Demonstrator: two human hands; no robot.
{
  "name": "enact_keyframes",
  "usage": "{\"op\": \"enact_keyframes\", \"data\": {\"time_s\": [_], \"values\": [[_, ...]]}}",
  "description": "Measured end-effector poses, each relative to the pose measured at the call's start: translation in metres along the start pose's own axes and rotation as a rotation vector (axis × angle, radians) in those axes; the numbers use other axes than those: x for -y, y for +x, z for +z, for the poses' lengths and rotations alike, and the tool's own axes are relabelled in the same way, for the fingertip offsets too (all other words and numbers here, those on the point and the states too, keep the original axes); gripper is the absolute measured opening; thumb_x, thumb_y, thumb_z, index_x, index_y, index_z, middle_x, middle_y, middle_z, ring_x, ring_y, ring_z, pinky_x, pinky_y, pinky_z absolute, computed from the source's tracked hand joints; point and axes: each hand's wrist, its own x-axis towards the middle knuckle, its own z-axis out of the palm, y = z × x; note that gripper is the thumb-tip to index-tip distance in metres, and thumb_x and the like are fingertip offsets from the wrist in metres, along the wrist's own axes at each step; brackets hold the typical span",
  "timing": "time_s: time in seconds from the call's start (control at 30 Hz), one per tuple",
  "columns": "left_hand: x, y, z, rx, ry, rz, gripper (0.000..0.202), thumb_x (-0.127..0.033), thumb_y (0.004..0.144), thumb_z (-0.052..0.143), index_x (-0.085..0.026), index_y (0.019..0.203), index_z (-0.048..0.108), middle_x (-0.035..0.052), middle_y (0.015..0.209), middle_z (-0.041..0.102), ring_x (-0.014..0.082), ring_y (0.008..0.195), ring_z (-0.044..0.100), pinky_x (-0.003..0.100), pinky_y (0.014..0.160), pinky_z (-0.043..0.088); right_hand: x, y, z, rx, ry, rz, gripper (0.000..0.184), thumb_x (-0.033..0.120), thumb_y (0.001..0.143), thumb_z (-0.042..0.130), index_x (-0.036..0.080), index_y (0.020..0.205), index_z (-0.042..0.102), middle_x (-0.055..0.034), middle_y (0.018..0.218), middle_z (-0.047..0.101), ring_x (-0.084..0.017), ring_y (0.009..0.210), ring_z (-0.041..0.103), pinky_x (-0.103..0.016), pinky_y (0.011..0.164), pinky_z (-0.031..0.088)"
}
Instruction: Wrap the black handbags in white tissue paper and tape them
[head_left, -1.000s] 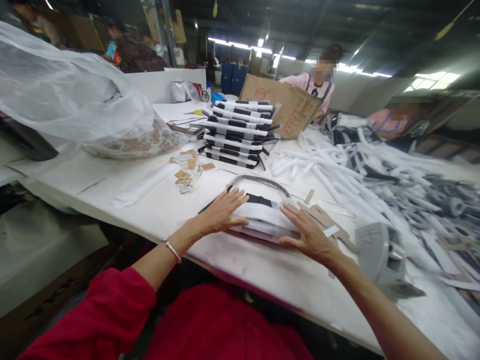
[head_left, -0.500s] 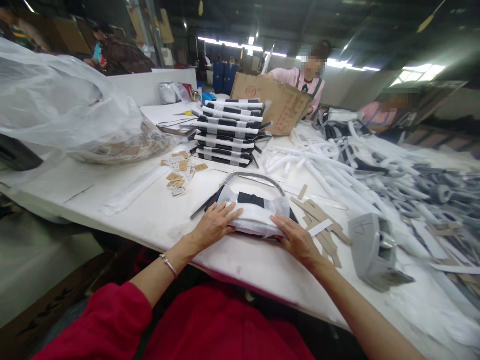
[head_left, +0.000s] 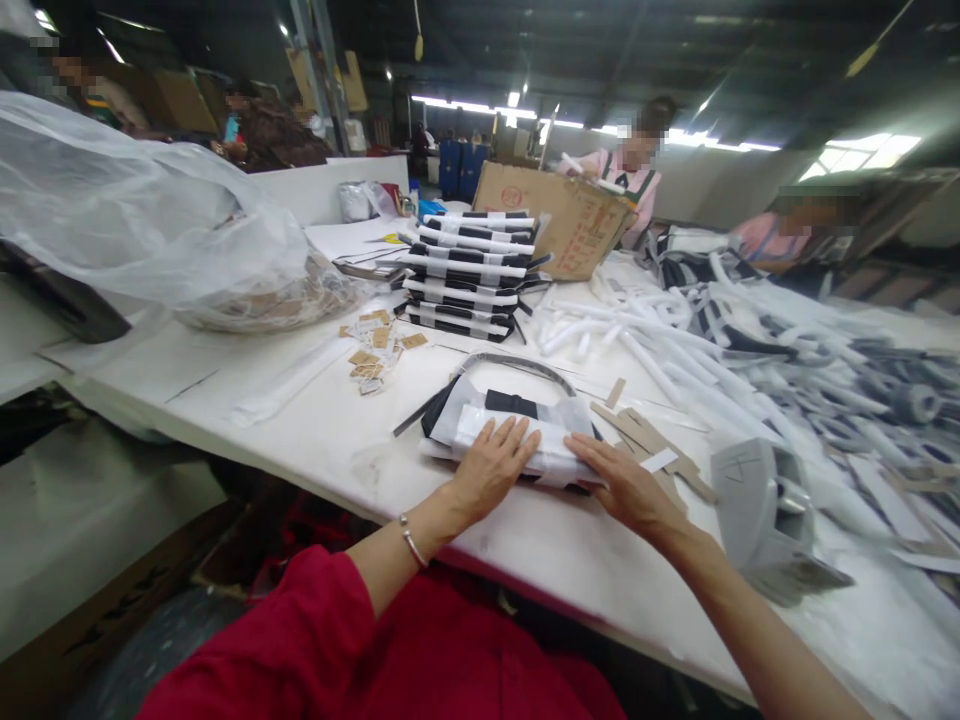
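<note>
A black handbag (head_left: 512, 403) lies on the white table in front of me, partly covered in white wrapping, its curved handle (head_left: 517, 362) arching away from me. My left hand (head_left: 495, 465) rests flat on the middle of the wrapping, fingers stretched out. On the bag's right end lies my right hand (head_left: 626, 485), its fingers extended over the wrapping and its thumb near the front edge. A dark strap (head_left: 424, 405) sticks out at the left of the bag. The underside of the bag is hidden.
Behind the bag stands a stack of wrapped bags (head_left: 465, 275). Tan tags (head_left: 375, 345) lie left of it. Cardboard strips (head_left: 667, 450) and a grey tape dispenser (head_left: 765, 515) are at the right, near piled white rolls (head_left: 652, 340). A co-worker (head_left: 634, 170) is behind a cardboard box (head_left: 547, 215).
My left hand has slid right, from the bag's left end onto its middle. The right hand stays at the right end. The co-worker behind the box now holds up white rolls.
</note>
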Motion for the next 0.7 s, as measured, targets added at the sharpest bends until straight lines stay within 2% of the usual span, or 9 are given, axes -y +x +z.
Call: {"op": "enact_keyframes", "data": {"time_s": [0.1, 0.2, 0.3, 0.4, 0.47, 0.57, 0.7], "values": [[-0.009, -0.004, 0.01, -0.075, 0.031, -0.019, 0.049, -0.016, 0.099, 0.032, -0.017, 0.147, 0.037, 0.0142, 0.154, 0.039, 0.0308, 0.141, 0.038, 0.052, 0.113, 0.033, -0.005, -0.006, 0.016, -0.089, -0.013, -0.025, 0.066, 0.01, 0.085, 0.05, 0.029, 0.148, 0.04, -0.0088, 0.145, 0.052, -0.027, 0.133, 0.05, -0.051, 0.111, 0.042], [-0.007, -0.007, 0.002, -0.072, 0.013, -0.015, 0.049, -0.018, 0.1, 0.033, -0.019, 0.148, 0.035, 0.0125, 0.154, 0.039, 0.0284, 0.141, 0.038, 0.049, 0.115, 0.032, -0.008, -0.008, 0.015, -0.078, -0.012, -0.03, 0.065, 0.014, 0.088, 0.05, 0.03, 0.149, 0.035, -0.0091, 0.147, 0.05, -0.027, 0.135, 0.048, -0.051, 0.111, 0.042], [0.012, -0.019, -0.016, -0.054, -0.058, -0.012, 0.059, -0.027, 0.097, 0.049, -0.021, 0.151, 0.026, 0.0129, 0.157, 0.033, 0.0257, 0.146, 0.03, 0.047, 0.118, 0.026, -0.005, -0.004, -0.003, -0.03, -0.073, -0.014, 0.07, 0.031, 0.088, 0.061, 0.027, 0.151, 0.032, -0.0133, 0.152, 0.043, -0.032, 0.138, 0.043, -0.056, 0.111, 0.04], [0.046, -0.046, -0.028, -0.067, -0.122, -0.13, 0.077, -0.032, 0.088, 0.065, -0.018, 0.152, 0.023, 0.016, 0.157, 0.033, 0.0263, 0.148, 0.024, 0.049, 0.119, 0.025, 0.006, 0.009, -0.026, -0.062, -0.122, -0.005, 0.089, 0.051, 0.082, 0.068, 0.023, 0.155, 0.024, -0.016, 0.156, 0.035, -0.036, 0.143, 0.033, -0.06, 0.114, 0.032], [0.071, -0.065, -0.03, -0.06, -0.164, -0.241, 0.076, -0.027, 0.085, 0.069, -0.018, 0.149, 0.029, 0.0172, 0.154, 0.038, 0.0276, 0.145, 0.031, 0.048, 0.116, 0.033, 0.016, 0.023, -0.033, -0.085, -0.114, -0.009, 0.09, 0.055, 0.084, 0.064, 0.024, 0.156, 0.02, -0.0144, 0.157, 0.034, -0.035, 0.144, 0.031, -0.058, 0.116, 0.029], [0.098, -0.081, -0.027, -0.02, -0.241, -0.288, 0.061, -0.023, 0.086, 0.068, -0.022, 0.141, 0.043, 0.0134, 0.148, 0.048, 0.0256, 0.134, 0.047, 0.043, 0.109, 0.043, 0.025, 0.047, -0.026, -0.072, -0.101, -0.048, 0.081, 0.055, 0.09, 0.058, 0.025, 0.156, 0.021, -0.012, 0.157, 0.035, -0.032, 0.144, 0.033, -0.058, 0.117, 0.027], [0.101, -0.077, -0.024, -0.012, -0.223, -0.3, 0.038, -0.021, 0.088, 0.063, -0.027, 0.125, 0.058, 0.005, 0.128, 0.063, 0.0221, 0.116, 0.059, 0.039, 0.1, 0.048, 0.019, 0.062, 0.001, 0.041, -0.155, -0.166, 0.074, 0.055, 0.089, 0.059, 0.026, 0.152, 0.032, -0.0132, 0.152, 0.044, -0.034, 0.14, 0.04, -0.06, 0.114, 0.031]]}}
